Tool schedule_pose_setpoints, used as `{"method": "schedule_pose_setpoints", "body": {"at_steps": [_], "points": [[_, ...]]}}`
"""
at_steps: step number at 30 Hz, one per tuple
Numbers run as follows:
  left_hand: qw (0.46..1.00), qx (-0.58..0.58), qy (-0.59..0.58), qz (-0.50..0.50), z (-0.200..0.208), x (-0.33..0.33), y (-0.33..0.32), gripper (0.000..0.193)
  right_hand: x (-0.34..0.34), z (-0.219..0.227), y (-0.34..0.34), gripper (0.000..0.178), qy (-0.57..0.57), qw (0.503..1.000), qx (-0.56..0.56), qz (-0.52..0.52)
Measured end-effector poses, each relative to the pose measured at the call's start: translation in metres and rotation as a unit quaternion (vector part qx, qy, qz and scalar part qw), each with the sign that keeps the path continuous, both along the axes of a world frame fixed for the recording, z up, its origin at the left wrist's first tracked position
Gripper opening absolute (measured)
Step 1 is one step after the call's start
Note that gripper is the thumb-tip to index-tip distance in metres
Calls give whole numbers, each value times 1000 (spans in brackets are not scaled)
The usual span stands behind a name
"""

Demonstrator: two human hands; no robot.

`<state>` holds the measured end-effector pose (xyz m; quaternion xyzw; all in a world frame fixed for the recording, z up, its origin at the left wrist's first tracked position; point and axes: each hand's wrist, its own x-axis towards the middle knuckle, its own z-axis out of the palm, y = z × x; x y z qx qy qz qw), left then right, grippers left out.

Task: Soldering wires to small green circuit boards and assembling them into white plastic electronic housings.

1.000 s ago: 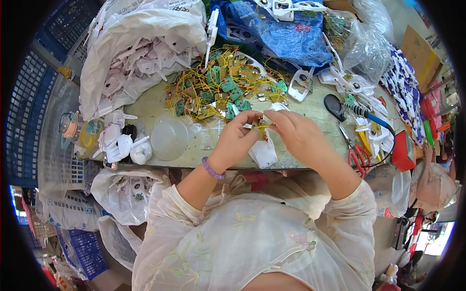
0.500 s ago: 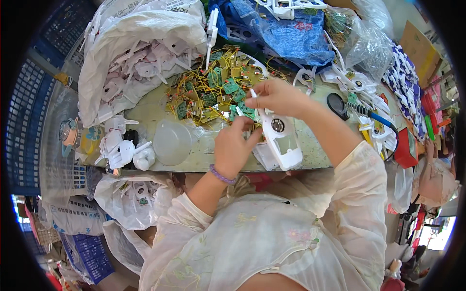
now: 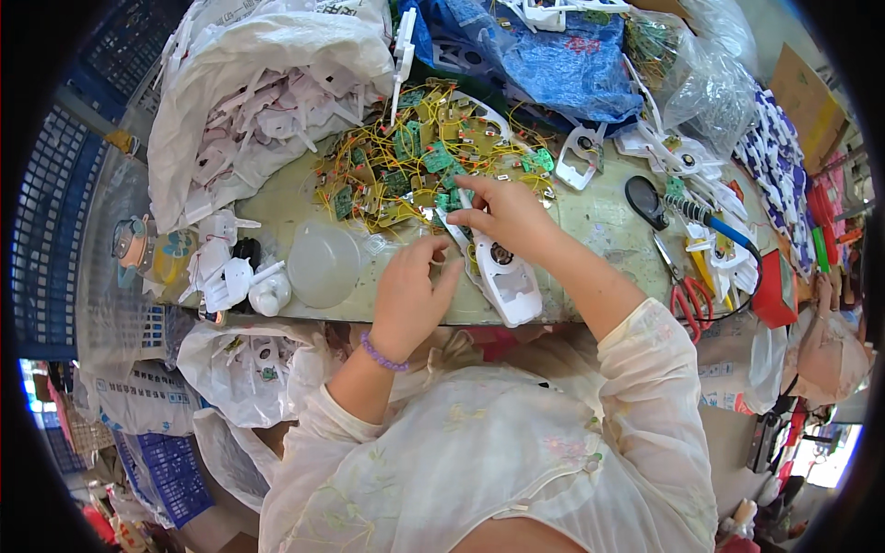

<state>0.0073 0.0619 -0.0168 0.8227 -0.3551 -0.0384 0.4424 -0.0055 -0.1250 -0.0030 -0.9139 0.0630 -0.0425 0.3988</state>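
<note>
My right hand [image 3: 513,217] pinches the narrow end of a white plastic housing [image 3: 522,309] over the near edge of the table. The housing has a round dark part [image 3: 501,253] and a squarish opening below it. My left hand [image 3: 407,300] is just left of the housing, its thumb and fingers apart and nothing visible between them. Another white strip-like piece lies between the two hands, partly hidden. Just beyond my fingers spreads a heap of green and tan circuit boards [image 3: 406,143] with yellow wires.
A white sack [image 3: 175,138] of white plastic parts stands at the far left. Left of my hand lies a translucent round dish [image 3: 324,264]. To the right are red-handled scissors [image 3: 690,304], a black round-headed object [image 3: 645,201], a blue-handled cable tool [image 3: 728,229] and a red box [image 3: 774,290].
My left hand has drawn away from the housing, down and to the left, and its fingers have parted. My right hand has shifted the housing slightly left. The scissors have come into sight.
</note>
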Motion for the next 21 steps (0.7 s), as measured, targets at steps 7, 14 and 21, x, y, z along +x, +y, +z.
{"method": "schedule_pose_setpoints", "body": {"at_steps": [7,14,21], "points": [[996,62,-55,33,-9,-19,-10,66,-34,0,-1,49,-66,991,5,-121],[998,3,64,9,-4,-20,-9,71,-92,-10,-9,49,68,941,322,-71],[847,-389,362,-22,4,-29,11,86,-96,6,51,55,-76,918,381,-81]]}}
